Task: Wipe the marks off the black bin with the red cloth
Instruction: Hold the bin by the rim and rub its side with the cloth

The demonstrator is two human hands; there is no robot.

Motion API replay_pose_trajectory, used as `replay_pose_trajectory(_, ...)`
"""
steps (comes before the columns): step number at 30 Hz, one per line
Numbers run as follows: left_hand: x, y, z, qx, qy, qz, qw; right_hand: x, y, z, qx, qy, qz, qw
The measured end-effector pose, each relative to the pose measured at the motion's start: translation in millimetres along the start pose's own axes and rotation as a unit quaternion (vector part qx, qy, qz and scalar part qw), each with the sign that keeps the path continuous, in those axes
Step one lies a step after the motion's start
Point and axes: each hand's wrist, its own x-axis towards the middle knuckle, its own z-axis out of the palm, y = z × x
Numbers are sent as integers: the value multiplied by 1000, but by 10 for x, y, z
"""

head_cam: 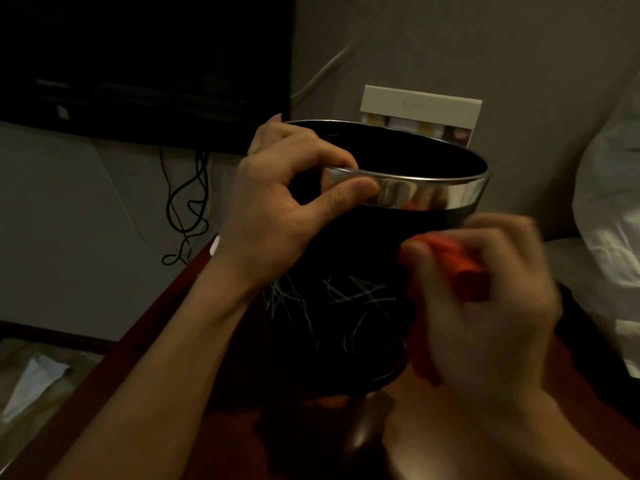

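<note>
The black bin (360, 258) stands upright on a reddish-brown wooden desk (166, 341), near its left edge. It is round, tapers toward the base, and has a shiny metal band (426, 195) around its open rim. Thin whitish scribble marks (349, 306) cross the lower half of its near side. The red cloth (460, 271), bunched up, lies against the bin's right side, above the marks.

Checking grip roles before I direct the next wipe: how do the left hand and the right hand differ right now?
The left hand pinches the shiny metal rim of the black bin; the right hand grips the bunched red cloth. The left sits at the top edge, the right lower against the bin's side wall. The left looks sharp, the right blurred. Both touch the bin, above the white scribble marks.
</note>
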Motion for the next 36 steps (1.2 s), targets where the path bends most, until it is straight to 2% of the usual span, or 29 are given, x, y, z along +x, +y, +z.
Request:
replay_pose_trajectory(3, 0, -11, 2, -3, 4, -2, 1000, 108, 68, -74, -17, 44, 24, 999)
replay_pose_trajectory(8, -6, -5, 8, 1, 3, -3, 1000, -137, -93, 103, -2, -25, -16, 1000)
replay_pose_trajectory(13, -2, -12, -5, 3, -1, 3, 1000, 47, 88, -37, -16, 43, 6, 999)
replay_pose_trajectory(15, -4, 11, 6, 11, -1, 1, 1000, 32, 60, -25, -7, 45, 13, 999)
replay_pose_trajectory(19, -19, 114, 20, 76, -7, 13, 997, -118, -68, 82, 16, -13, 1, 1000)
replay_pose_trajectory(24, -99, 396, 269, 177, -22, 40, 983, -83, -38, 24, 58, -37, 27, 997)
replay_pose_trajectory(29, -57, 258, 219, 95, 2, 35, 995, 91, 45, -100, 74, 27, 49, 996)
replay_pose_trajectory(33, -27, 130, 127, 77, 3, 34, 996, 223, 156, -204, 48, 87, 57, 993)
replay_pose_trajectory(36, -20, 79, 108, 91, -3, 43, 995, 199, 164, -182, 40, 79, 46, 995)
